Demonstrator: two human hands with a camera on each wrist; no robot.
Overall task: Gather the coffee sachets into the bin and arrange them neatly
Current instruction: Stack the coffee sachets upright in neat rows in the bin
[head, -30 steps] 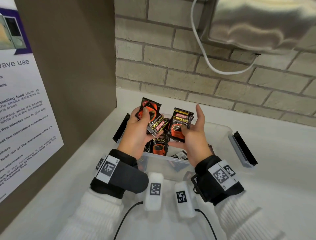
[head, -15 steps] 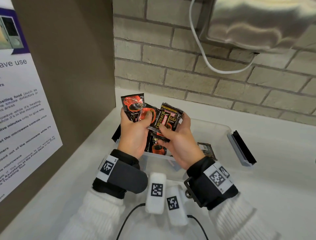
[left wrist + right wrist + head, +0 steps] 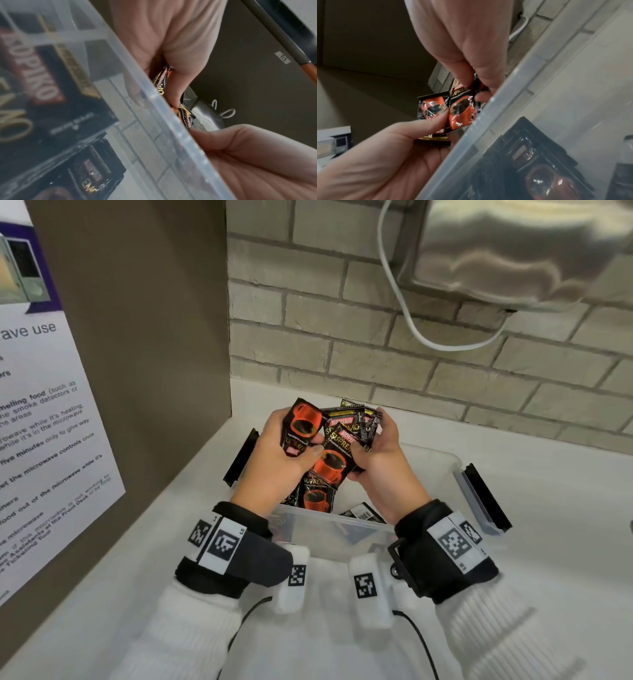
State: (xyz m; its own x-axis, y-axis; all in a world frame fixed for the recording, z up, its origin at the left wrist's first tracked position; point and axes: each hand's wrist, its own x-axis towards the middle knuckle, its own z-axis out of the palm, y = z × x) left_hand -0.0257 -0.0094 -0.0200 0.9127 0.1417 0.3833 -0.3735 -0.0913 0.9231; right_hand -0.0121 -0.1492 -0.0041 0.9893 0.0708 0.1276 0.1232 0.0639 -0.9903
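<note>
Above the clear plastic bin [image 3: 459, 470], my left hand [image 3: 291, 446] and right hand [image 3: 373, 446] together grip one fanned bunch of black-and-red coffee sachets [image 3: 334, 440]. The left thumb presses on a sachet showing a red cup [image 3: 435, 108]. My right fingers curl over the bunch's top right edge. More sachets [image 3: 317, 499] lie inside the bin, one with its barcode side up [image 3: 359, 511]. Through the bin wall [image 3: 154, 121] the left wrist view shows sachets [image 3: 51, 94] lying within, and the right wrist view shows another sachet [image 3: 539, 162] there.
The bin stands on a white counter [image 3: 548, 542] in a corner. A brown panel with a microwave notice [image 3: 51, 422] rises on the left, a brick wall [image 3: 342, 354] behind. Black lid clips [image 3: 486, 498] stick out at both bin ends. A white cable [image 3: 411, 313] hangs from a steel unit.
My hands have come together, merging their two separate handfuls of sachets into one overlapping bunch held a little higher over the bin.
</note>
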